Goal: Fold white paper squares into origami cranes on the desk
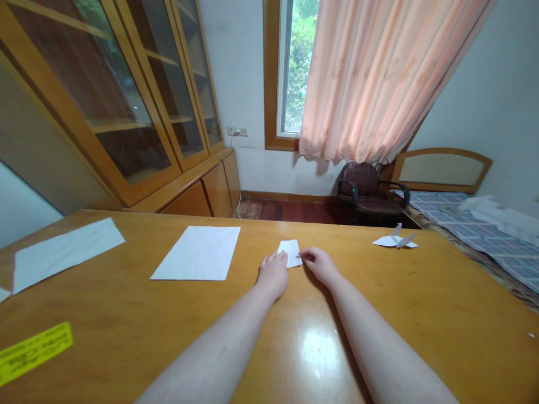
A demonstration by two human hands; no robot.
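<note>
A small folded piece of white paper (291, 248) lies flat on the wooden table (189, 320), between my hands. My left hand (273, 275) rests on its left side, with the fingers stretched out over the paper's lower left edge. At the right edge, my right hand (320, 264) has its fingers curled, with thumb and forefinger pinching the paper's edge. A folded paper crane (394, 241) with raised points stands farther right on the table.
A white paper sheet (197, 253) lies left of my hands, and a longer sheet (67, 252) farther left. A yellow label (36, 350) with dark writing is at the near left. Beyond the table are a glass-door cabinet (185, 163), an armchair (366, 191) and a bed (471, 219).
</note>
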